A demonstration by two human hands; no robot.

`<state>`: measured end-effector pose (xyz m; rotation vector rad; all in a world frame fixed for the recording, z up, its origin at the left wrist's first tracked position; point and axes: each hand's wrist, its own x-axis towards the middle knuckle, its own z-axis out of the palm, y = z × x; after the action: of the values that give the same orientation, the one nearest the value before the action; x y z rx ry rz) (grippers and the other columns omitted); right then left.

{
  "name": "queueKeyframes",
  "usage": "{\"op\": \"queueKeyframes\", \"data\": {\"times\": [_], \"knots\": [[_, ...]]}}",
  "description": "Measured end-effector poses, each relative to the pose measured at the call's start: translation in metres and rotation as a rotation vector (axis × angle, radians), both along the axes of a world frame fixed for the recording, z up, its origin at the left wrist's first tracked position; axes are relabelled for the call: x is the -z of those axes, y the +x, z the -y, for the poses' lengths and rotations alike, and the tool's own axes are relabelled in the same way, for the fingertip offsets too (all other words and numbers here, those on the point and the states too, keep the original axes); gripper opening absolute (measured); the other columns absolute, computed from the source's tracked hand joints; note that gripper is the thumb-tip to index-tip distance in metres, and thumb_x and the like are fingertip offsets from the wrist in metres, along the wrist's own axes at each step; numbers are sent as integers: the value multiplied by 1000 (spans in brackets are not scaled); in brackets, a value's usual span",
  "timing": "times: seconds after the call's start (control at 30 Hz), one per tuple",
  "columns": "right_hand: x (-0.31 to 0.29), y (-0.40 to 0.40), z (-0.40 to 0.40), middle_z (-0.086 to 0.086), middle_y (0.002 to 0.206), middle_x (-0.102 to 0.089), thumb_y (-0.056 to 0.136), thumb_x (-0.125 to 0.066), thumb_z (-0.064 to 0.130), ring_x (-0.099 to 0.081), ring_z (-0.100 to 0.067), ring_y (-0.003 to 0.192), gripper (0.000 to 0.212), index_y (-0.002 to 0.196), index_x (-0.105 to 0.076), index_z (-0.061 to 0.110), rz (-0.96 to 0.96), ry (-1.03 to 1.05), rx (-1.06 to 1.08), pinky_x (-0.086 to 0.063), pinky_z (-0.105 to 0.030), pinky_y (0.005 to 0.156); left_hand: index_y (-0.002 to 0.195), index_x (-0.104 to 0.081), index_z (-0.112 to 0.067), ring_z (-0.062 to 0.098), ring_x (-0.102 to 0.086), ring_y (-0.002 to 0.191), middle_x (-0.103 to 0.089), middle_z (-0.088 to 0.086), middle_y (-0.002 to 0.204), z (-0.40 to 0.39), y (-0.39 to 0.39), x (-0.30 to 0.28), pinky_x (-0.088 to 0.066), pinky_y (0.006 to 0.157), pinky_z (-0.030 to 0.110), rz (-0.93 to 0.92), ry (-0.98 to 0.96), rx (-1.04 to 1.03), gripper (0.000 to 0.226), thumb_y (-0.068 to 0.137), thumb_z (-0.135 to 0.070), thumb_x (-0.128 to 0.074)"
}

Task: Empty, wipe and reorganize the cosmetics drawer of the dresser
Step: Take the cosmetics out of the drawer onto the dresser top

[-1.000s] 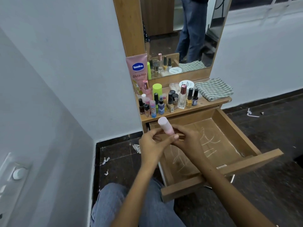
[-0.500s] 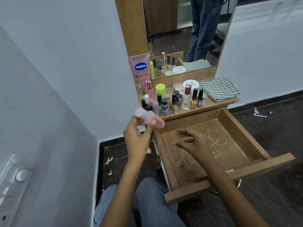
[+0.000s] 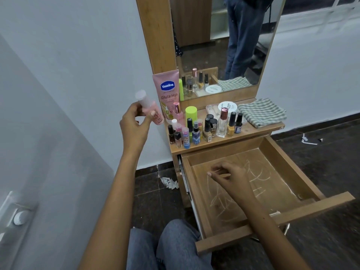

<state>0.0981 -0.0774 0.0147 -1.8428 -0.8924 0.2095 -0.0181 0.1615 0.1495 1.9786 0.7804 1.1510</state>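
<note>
My left hand point(image 3: 134, 123) holds a pink bottle with a clear cap point(image 3: 150, 107) up in the air, just left of the dresser top. The wooden drawer point(image 3: 276, 221) is pulled out and holds no items; white streaks mark its bottom. My right hand point(image 3: 230, 175) hovers over the drawer's left half with fingers loosely curled, holding nothing. Several small bottles point(image 3: 204, 127) stand in rows on the dresser top point(image 3: 253, 133), with a pink Vaseline tube point(image 3: 168, 92) leaning behind them and a green-capped can point(image 3: 191, 114).
A folded checked cloth point(image 3: 262, 112) lies at the dresser top's right end beside a white round jar point(image 3: 227, 107). A mirror point(image 3: 224, 41) rises behind. White paper scraps point(image 3: 169, 182) lie on the dark floor. My knees point(image 3: 165, 248) are near the drawer front.
My left hand took the pink bottle from between both hands and lifted it up and left toward the dresser top. My right hand let go and sank over the drawer.
</note>
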Motion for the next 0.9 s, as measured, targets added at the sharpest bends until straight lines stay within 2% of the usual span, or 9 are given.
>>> {"op": "queueKeyframes", "data": {"times": [0.07,0.23,0.37,0.53,0.7,0.9], "knots": [[0,0,0,12,89,-68,77,-77,28,-65,0,80,19,94,-70,21,0,-18,-3,-55,-20,67,118,-59,-10,9,-58,94,-66,1,111,-6,8,6,-44,75,22,-33,-7,12,33,87,-21,-67],[1,1,-1,13,87,-68,78,-77,26,-65,0,77,16,91,-70,22,-10,-48,7,-54,-19,65,121,-58,-8,9,-56,95,-65,4,113,-17,26,20,-38,72,9,-100,-14,64,35,88,-19,-66],[1,2,-2,14,85,-67,77,-77,25,-65,2,77,13,89,-71,22,-4,-70,13,-56,-22,66,123,-55,-8,11,-55,98,-63,6,116,-24,36,29,-44,82,24,-156,-35,91,39,87,-19,-67],[3,3,-2,15,82,-68,77,-78,25,-65,2,76,11,85,-71,24,-2,-87,4,-57,-24,69,124,-54,-8,15,-57,103,-62,7,120,-26,42,36,-46,87,29,-205,-41,121,41,87,-17,-68],[3,3,-2,14,81,-68,78,-77,27,-65,1,75,9,83,-69,27,-2,-110,-11,-57,-25,68,124,-55,-10,10,-55,97,-63,5,118,-24,47,41,-44,84,25,-206,-57,137,41,86,-17,-68],[3,3,-2,15,80,-68,79,-76,27,-65,2,75,11,82,-67,31,2,-136,-18,-56,-24,68,126,-55,-11,12,-55,99,-63,7,121,-23,47,43,-45,86,26,-195,-60,156,42,87,-18,-67]]}}
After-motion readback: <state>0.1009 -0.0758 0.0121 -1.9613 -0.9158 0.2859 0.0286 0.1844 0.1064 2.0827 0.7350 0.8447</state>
